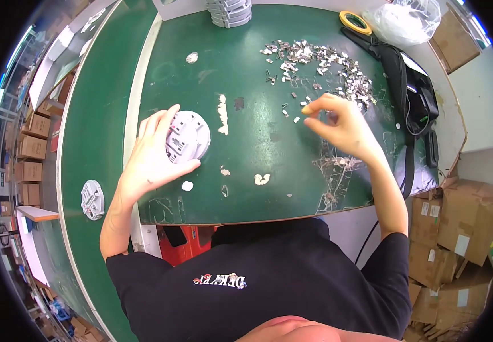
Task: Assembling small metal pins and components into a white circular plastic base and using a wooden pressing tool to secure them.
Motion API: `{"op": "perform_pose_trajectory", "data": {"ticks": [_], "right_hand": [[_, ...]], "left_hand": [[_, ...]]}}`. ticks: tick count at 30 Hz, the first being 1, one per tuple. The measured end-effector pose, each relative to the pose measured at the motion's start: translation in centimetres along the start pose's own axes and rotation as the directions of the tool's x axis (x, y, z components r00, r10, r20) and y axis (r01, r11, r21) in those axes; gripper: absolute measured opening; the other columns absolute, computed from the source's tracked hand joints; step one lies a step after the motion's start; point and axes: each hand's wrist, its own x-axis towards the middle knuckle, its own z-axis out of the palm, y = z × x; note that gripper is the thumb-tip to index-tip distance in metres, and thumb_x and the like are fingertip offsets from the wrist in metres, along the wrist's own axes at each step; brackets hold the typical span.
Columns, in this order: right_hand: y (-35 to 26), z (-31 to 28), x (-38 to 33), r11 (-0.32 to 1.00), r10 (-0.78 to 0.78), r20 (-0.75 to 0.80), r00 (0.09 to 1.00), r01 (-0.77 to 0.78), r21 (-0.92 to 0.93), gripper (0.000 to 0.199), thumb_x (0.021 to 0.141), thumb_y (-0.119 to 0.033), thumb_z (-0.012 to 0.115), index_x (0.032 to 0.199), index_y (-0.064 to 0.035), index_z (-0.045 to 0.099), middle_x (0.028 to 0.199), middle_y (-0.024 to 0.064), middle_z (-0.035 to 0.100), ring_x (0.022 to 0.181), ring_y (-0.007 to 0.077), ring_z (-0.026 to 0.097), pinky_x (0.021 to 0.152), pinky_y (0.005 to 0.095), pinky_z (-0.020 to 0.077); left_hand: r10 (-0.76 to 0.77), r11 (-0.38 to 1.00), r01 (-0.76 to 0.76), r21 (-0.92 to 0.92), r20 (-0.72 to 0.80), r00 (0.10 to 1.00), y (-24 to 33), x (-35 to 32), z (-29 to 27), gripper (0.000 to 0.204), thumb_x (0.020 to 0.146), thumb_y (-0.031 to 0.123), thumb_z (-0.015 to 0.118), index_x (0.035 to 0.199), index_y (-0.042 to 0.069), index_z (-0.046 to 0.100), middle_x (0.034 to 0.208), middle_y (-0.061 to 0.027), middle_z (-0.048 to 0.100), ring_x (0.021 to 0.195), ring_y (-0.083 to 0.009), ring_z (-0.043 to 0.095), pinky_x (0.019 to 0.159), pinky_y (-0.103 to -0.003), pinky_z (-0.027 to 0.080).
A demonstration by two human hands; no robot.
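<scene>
Disc (188, 137) gripped by left hand (150, 158), fingers curled round it near worktop (246, 74) left edge. Right hand (340, 122) raised, fingers pinched, contents unclear, beside clips (320, 62); bare worktop between hands.

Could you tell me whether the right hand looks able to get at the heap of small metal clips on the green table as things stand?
Probably yes. The right hand hovers with fingertips pinched at the near edge of the heap of small metal clips, and nothing lies between them on the green table.

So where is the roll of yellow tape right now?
In the head view, the roll of yellow tape lies at the table's far right, between the clear plastic bag and the black bag.
</scene>
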Motion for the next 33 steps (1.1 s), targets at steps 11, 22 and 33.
{"op": "perform_pose_trajectory", "data": {"ticks": [11,22,33], "right_hand": [[2.4,2.6,-0.7,0.959,-0.098,0.016,0.995,0.098,-0.264,0.012,0.089,-0.003,0.063,0.100,-0.0025,0.068,0.094,0.0066,0.059,0.073,0.0215,0.057,0.065,0.0337,0.0477],[0.3,-0.3,-0.8,0.947,0.278,-0.005,0.961,-0.273,0.171,0.009,0.088,-0.005,0.068,0.094,0.0013,0.071,0.078,0.0035,0.066,0.057,0.0080,0.048,0.052,0.0228,0.0418],[-0.7,-0.6,-2.1,0.843,0.277,0.045,0.960,-0.265,0.468,0.010,0.084,-0.005,0.074,0.090,0.0024,0.075,0.081,0.0041,0.072,0.048,0.0038,0.041,0.042,0.0160,0.0322]], "left_hand": [[0.571,0.820,-0.566,-0.083,0.051,0.819,9.2,1.7,4.7,0.106,0.065,0.035,0.085,0.151,0.005,0.031,0.147,-0.0186,0.036,0.135,-0.0389,0.036,0.110,-0.051,0.034],[0.447,0.895,-0.436,-0.097,0.180,0.876,10.3,3.1,3.9,0.098,0.069,0.033,0.086,0.147,0.002,0.035,0.150,-0.0184,0.036,0.136,-0.0380,0.035,0.112,-0.048,0.036],[0.161,0.987,-0.160,-0.015,0.127,0.979,13.0,-0.8,5.3,0.093,0.071,0.044,0.085,0.142,-0.001,0.043,0.144,-0.0217,0.043,0.123,-0.0370,0.046,0.104,-0.043,0.043]]}}
